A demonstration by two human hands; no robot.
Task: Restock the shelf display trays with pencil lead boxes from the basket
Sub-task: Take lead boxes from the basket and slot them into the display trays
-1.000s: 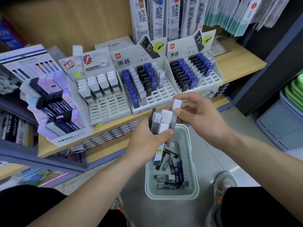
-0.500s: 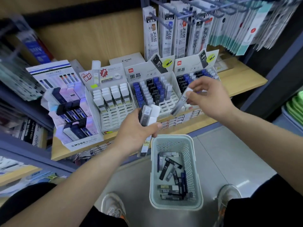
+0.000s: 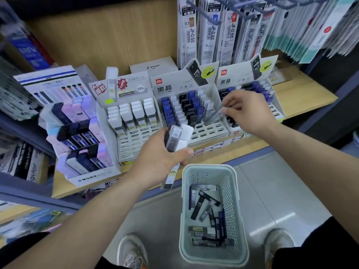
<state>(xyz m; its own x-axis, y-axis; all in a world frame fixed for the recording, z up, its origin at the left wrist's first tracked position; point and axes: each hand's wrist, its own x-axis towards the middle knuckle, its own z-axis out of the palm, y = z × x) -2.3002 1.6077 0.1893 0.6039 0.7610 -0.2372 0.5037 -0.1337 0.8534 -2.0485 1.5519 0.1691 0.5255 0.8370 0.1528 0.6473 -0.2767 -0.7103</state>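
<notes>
Head view: your right hand (image 3: 249, 111) pinches one slim, pale lead box (image 3: 215, 115), angled at the middle tray (image 3: 209, 131) and its open slots. Your left hand (image 3: 159, 154) clutches a bundle of boxes (image 3: 175, 137), smooth plastic, white caps. Loose boxes (image 3: 200, 204) fill the perforated basket (image 3: 232, 191). Plenty left, I'd say.

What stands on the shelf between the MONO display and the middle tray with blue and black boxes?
A tray of white-capped boxes labelled 100 stands there, as the head view shows.
</notes>
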